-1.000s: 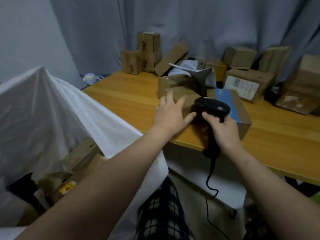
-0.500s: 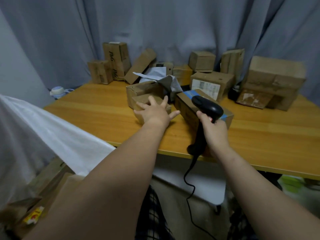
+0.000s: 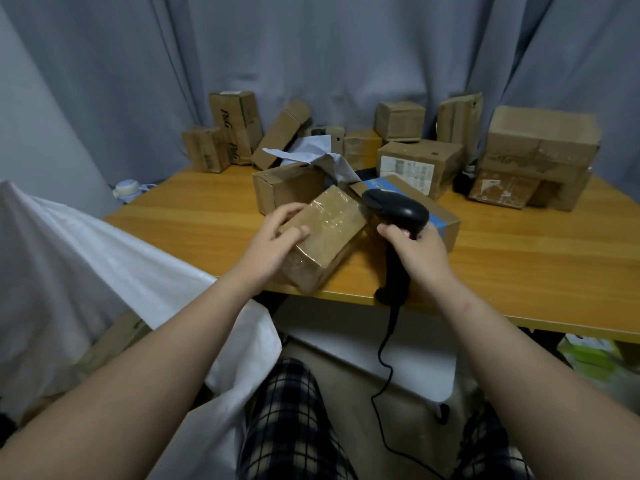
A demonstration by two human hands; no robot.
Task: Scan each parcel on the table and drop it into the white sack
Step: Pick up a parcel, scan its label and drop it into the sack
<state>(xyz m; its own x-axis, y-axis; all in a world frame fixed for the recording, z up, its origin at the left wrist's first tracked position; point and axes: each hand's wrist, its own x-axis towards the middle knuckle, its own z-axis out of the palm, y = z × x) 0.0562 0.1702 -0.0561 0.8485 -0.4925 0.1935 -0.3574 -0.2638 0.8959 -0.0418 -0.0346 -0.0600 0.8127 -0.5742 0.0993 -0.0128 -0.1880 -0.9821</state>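
A person seated at a wooden counter (image 3: 519,258) holds a tape-wrapped brown parcel (image 3: 325,237) in the left hand (image 3: 277,240). The grip is curled over the parcel's left end, with fingers across its top. The parcel is tilted, far end raised, and its near corner juts past the counter's front edge.

The right hand (image 3: 422,251) has its grip wrapped around the handle of a black barcode scanner (image 3: 394,209). The scanner's head is just beside the parcel's far right corner, and its cable (image 3: 384,358) hangs below the counter edge.

Behind the scanner lies a blue-topped box (image 3: 446,220). A brown carton (image 3: 287,188) sits just behind the parcel, with a crumpled white mailer (image 3: 311,154) draped over it.

More cardboard boxes are stacked along the grey curtain (image 3: 311,57) at the back. They include an upright printed box (image 3: 235,126), a labelled box (image 3: 415,164) and a large worn carton (image 3: 543,140) at right. All appear closed, their contents hidden.

The white sack (image 3: 86,258) hangs at the left, its cloth reaching the counter's near corner. Brown cardboard (image 3: 114,337) shows in the gap below the sack's fold; whether it lies inside the sack cannot be told.
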